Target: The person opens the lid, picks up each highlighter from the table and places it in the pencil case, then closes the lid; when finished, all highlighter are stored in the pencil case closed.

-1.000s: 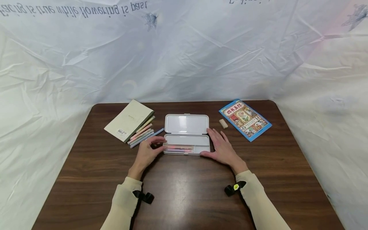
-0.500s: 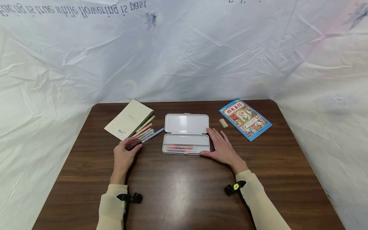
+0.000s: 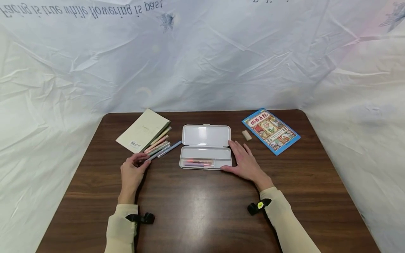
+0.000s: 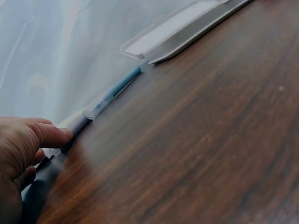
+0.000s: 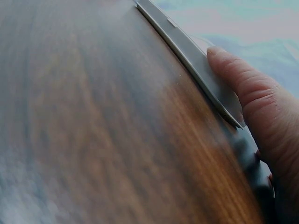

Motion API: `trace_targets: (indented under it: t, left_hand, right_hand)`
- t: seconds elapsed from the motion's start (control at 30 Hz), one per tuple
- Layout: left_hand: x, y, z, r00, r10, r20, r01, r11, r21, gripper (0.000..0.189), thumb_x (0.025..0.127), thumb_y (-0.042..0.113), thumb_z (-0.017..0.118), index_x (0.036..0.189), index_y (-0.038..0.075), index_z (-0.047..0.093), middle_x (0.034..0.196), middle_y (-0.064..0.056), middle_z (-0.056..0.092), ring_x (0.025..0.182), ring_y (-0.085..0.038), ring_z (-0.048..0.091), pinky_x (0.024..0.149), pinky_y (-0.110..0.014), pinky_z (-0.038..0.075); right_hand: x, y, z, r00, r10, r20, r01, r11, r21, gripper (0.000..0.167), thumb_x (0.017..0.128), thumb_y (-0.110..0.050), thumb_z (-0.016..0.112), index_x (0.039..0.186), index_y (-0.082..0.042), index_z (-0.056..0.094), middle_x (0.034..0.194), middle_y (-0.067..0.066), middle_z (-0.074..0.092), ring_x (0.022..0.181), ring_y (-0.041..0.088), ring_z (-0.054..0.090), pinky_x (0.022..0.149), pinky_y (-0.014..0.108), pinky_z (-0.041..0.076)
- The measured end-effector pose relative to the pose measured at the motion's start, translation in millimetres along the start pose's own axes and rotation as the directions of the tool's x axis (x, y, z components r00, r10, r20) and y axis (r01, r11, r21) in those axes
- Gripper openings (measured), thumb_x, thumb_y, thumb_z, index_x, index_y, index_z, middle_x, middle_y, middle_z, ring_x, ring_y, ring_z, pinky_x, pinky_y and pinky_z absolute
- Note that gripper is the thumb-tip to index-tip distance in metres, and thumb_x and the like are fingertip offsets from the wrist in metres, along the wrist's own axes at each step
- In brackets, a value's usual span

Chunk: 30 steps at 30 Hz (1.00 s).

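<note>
My left hand (image 3: 131,174) is at the near end of a small bunch of pens, its thumb and fingers pinching a grey-blue pen (image 3: 154,155). In the left wrist view the thumb lies against a dark pen barrel, in line with a blue pen (image 4: 126,80). An opened white pencil case (image 3: 205,153) lies in the middle, its lid folded back. A few pink and purple pens (image 3: 198,162) lie in its front compartment. My right hand (image 3: 248,167) rests at the case's right end, thumb (image 5: 238,74) along the front edge, fingers stretched out beside it.
Pale yellow and pink pens (image 3: 159,139) lie against a cream notebook (image 3: 143,130) at the back left. An eraser (image 3: 246,135) and a blue-bordered picture book (image 3: 271,131) are at the back right. A white cloth (image 3: 202,70) hangs behind the brown table (image 3: 196,211).
My left hand moved away from the pencil case, leftward to the pens, and pinches one there. Pens near it shifted slightly. My right hand stays at the case.
</note>
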<state>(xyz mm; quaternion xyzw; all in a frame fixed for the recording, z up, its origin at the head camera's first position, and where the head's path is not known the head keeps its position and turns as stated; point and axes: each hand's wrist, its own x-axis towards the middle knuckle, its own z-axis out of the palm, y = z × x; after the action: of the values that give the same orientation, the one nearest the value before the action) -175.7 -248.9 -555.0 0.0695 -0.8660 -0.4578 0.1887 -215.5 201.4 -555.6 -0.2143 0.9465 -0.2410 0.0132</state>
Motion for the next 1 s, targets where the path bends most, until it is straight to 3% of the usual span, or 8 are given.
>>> trace_targets:
  t: [0.27, 0.73, 1.0]
  left_hand:
    - [0.1, 2.0, 1.8, 1.000, 0.008, 0.013, -0.008, 0.998, 0.066, 0.021, 0.086, 0.007, 0.088, 0.106, 0.008, 0.080, 0.099, -0.010, 0.079, 0.091, -0.017, 0.067, 0.084, -0.026, 0.043]
    - [1.2, -0.5, 2.6, 1.000, -0.024, -0.013, 0.024, 1.000, 0.011, 0.021, 0.088, 0.010, 0.088, 0.107, 0.008, 0.081, 0.099, -0.007, 0.081, 0.083, 0.006, 0.064, 0.076, -0.011, 0.045]
    - [-0.3, 2.5, 2.7, 0.998, -0.044, -0.035, 0.042, 0.997, -0.064, 0.022, 0.087, 0.012, 0.089, 0.106, 0.006, 0.080, 0.101, -0.011, 0.081, 0.081, 0.006, 0.064, 0.073, -0.009, 0.047]
  right_hand:
    - [-0.6, 0.7, -0.1, 1.000, -0.006, -0.003, 0.006, 1.000, 0.003, 0.115, 0.086, -0.071, 0.073, 0.169, -0.010, 0.022, 0.172, 0.014, 0.030, 0.160, 0.034, 0.023, 0.128, 0.057, 0.007]
    - [-0.5, 1.8, -1.0, 1.000, -0.006, -0.004, 0.006, 1.000, 0.015, 0.115, 0.086, -0.071, 0.073, 0.169, -0.010, 0.022, 0.172, 0.014, 0.030, 0.160, 0.034, 0.023, 0.128, 0.058, 0.007]
    - [0.6, 2.4, 0.0, 1.000, -0.010, -0.004, 0.010, 1.000, 0.006, 0.115, 0.086, -0.073, 0.072, 0.169, -0.011, 0.022, 0.172, 0.013, 0.030, 0.160, 0.033, 0.023, 0.128, 0.058, 0.007]
